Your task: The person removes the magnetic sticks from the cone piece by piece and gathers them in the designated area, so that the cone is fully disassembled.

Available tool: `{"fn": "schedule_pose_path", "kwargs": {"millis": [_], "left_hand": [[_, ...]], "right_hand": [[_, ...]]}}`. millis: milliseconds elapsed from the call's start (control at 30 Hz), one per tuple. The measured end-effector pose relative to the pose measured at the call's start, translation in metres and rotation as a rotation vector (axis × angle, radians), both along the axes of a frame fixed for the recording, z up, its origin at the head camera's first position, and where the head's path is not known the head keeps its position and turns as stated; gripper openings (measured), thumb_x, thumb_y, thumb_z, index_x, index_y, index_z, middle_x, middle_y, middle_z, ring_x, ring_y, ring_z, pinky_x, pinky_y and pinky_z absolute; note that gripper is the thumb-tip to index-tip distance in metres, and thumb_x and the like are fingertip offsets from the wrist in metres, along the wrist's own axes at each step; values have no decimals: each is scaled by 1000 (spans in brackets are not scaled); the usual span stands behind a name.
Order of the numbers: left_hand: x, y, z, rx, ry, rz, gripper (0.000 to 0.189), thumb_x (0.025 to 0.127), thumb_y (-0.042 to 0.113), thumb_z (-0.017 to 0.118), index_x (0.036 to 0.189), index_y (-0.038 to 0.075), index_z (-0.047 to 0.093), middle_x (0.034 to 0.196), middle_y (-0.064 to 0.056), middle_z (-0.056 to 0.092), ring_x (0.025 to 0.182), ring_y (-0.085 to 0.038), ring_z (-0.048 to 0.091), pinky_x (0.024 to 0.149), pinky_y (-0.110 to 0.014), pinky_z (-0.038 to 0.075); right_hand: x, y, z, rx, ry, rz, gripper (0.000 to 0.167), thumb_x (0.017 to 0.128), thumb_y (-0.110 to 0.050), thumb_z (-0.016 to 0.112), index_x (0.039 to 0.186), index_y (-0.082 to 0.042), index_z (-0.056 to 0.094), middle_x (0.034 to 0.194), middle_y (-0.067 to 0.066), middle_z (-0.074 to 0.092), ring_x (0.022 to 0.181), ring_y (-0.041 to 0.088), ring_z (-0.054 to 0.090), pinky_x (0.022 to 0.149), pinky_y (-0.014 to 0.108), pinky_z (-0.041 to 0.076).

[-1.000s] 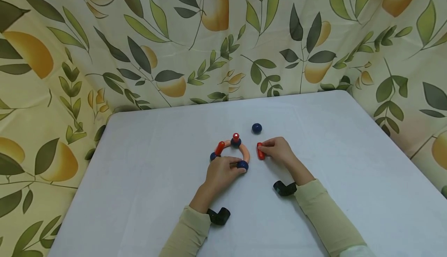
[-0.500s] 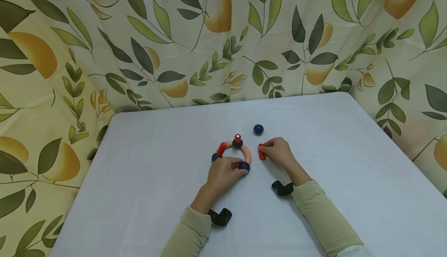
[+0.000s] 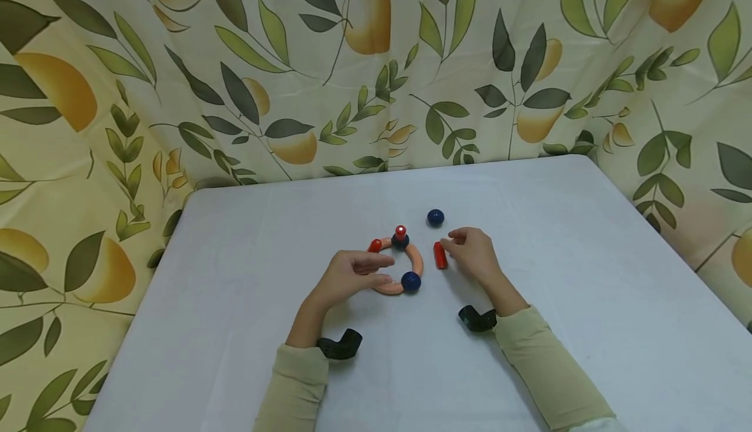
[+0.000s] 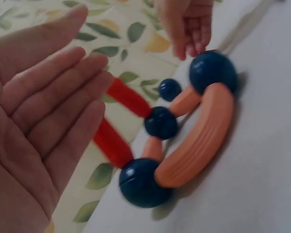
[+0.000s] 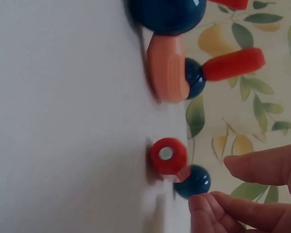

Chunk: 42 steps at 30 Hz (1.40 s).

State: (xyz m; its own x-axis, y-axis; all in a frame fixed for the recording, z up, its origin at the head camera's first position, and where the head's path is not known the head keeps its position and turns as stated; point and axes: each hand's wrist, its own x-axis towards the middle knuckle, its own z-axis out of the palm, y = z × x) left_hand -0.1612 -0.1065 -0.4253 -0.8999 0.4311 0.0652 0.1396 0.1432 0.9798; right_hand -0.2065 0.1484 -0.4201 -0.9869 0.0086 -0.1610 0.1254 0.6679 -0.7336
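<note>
A ring of curved orange rods (image 3: 416, 260) joined by dark blue balls (image 3: 411, 282) lies on the white table. From two of its balls rise red rods (image 4: 128, 96), seen in the left wrist view. My left hand (image 3: 351, 274) hovers at the ring's left side, fingers straight, holding nothing, and hides part of it in the head view. To the ring's right lies a loose red rod (image 3: 440, 256) with a round silver end (image 5: 166, 153). My right hand (image 3: 474, 253) is right beside that rod, thumb and index finger apart, with nothing between them.
A loose blue ball (image 3: 435, 217) sits behind the red rod. Black wrist cameras (image 3: 341, 345) stick out at both wrists, low over the white table (image 3: 235, 301). A patterned cloth (image 3: 376, 112) hangs behind the table.
My left hand has let go of the ring's near blue ball and moved left, its fingers straightening. My right fingers have come off the red rod, which stays lying in place.
</note>
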Motion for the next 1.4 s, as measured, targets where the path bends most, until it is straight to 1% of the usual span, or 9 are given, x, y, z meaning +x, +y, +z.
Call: {"fn": "schedule_pose_path", "kwargs": {"millis": [133,300,467,600,733,867,967,1200,1400], "left_hand": [[-2,-15,1,115,40,39,34,77,13,75,108,0,67,106,-9,66,102,-35,59,84,-33,48],[-4,-28,-1,153,42,126,35,77,8,74,109,-4,65,106,-12,66,101,-35,59,81,-30,49],[-8,-32,-8,161,-22,179,39,77,5,73,113,-4,62,112,-15,63,107,-36,55,84,-29,47],[-12,-31,-18,142,-95,178,45,79,4,72,121,-4,57,121,-16,57,115,-28,51,90,-29,43],[-16,-30,-26,100,-149,203,51,77,6,74,125,0,56,125,-10,55,116,-18,50,91,-25,41],[-16,-28,-32,99,-125,235,55,76,9,76,126,3,55,127,-6,55,117,-12,49,91,-21,39],[-16,-26,-37,113,-109,248,58,75,9,76,128,2,53,129,-8,52,120,-13,46,94,-21,37],[-16,-24,-45,63,-101,246,54,75,11,77,124,-1,56,125,-10,55,117,-17,49,93,-26,39],[-15,-23,-49,39,-57,257,47,76,11,76,118,-1,60,119,-10,59,113,-17,53,90,-25,42]], "right_hand": [[3,-6,5,-16,32,3,38,87,-19,60,113,7,59,97,17,61,86,27,54,75,35,46],[11,-21,7,-23,81,40,33,86,-16,63,110,7,61,91,13,63,83,24,57,70,33,47],[18,-40,6,-49,119,85,29,85,-14,65,107,5,64,89,11,64,81,22,60,69,32,49],[23,-55,6,-88,135,121,24,85,-15,66,101,2,67,86,8,65,79,19,60,68,31,50],[29,-67,5,-125,151,186,24,83,-15,69,99,2,67,84,5,65,77,17,60,68,29,51],[31,-75,3,-166,171,224,30,82,-17,71,104,3,66,83,4,65,76,16,60,68,28,51],[31,-81,1,-215,197,242,31,82,-16,70,107,2,65,86,5,66,78,17,61,70,29,51],[27,-93,-9,-414,250,254,31,84,-10,68,111,3,62,99,12,66,88,23,64,78,32,51],[25,-98,-10,-426,249,232,27,85,-8,66,110,2,64,98,11,66,87,22,64,79,32,50]]}}
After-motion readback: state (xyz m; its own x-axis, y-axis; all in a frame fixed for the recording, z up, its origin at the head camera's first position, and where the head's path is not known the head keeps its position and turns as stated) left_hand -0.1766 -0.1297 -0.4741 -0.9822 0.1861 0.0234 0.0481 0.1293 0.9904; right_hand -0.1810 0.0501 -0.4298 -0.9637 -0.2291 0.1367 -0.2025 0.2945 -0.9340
